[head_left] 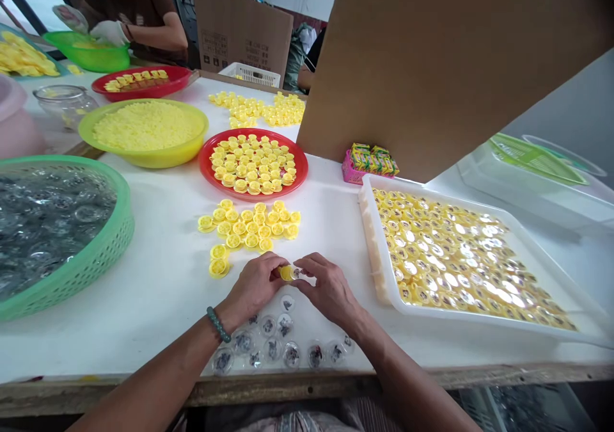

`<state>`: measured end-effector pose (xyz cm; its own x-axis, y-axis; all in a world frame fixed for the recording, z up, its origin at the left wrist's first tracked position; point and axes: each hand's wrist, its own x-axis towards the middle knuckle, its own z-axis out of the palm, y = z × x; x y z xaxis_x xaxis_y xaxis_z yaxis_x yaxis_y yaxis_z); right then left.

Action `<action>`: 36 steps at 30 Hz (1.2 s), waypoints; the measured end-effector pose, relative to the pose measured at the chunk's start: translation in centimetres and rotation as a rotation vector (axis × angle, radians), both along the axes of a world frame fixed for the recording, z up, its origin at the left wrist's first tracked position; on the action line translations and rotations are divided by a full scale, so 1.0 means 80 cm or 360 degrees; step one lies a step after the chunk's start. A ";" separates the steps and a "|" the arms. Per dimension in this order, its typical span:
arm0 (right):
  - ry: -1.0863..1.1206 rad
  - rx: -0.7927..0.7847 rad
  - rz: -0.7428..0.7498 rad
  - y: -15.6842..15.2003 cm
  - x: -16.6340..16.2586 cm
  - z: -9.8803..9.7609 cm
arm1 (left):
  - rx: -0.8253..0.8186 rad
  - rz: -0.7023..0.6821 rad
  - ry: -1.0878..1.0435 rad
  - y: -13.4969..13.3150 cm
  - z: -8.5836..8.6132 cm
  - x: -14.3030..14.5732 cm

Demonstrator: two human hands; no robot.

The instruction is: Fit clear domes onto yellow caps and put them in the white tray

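Above the white table, my left hand (256,285) pinches a small round yellow plastic piece (286,272). Facing it, my right hand (329,288) holds a clear round cover (296,272) with a dark print against the yellow piece. The two parts touch or nearly touch; fingers partly hide them. Just beyond my hands lies a group of yellow cup-shaped pieces (252,227). Between my forearms, several clear round covers with dark prints (291,354) lie on the table near its front edge.
A white tray (378,278) of finished-looking yellow discs stands right. At left is a green basket (122,227) of clear covers. Beyond are a red plate (206,163), a yellow basin (158,157), candy packs (369,163) and a tall cardboard sheet (407,67). A gloved co-worker (110,33) sits far left.
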<state>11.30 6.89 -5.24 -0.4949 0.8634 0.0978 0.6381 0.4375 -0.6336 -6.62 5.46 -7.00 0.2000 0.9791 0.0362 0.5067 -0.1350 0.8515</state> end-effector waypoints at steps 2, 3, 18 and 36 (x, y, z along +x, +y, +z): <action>-0.0032 0.0000 0.0046 0.002 -0.003 0.001 | -0.0034 0.0016 -0.0024 0.001 -0.001 -0.001; -0.0037 0.0003 0.0064 0.002 -0.004 0.002 | -0.0050 0.0027 -0.0032 0.002 -0.001 -0.002; -0.0178 0.0002 0.0214 0.016 -0.016 0.009 | -0.0252 0.0018 -0.0286 0.014 -0.006 -0.004; -0.0381 0.0137 -0.0049 -0.008 -0.023 -0.002 | -0.0544 0.0111 -0.0409 0.007 0.008 -0.005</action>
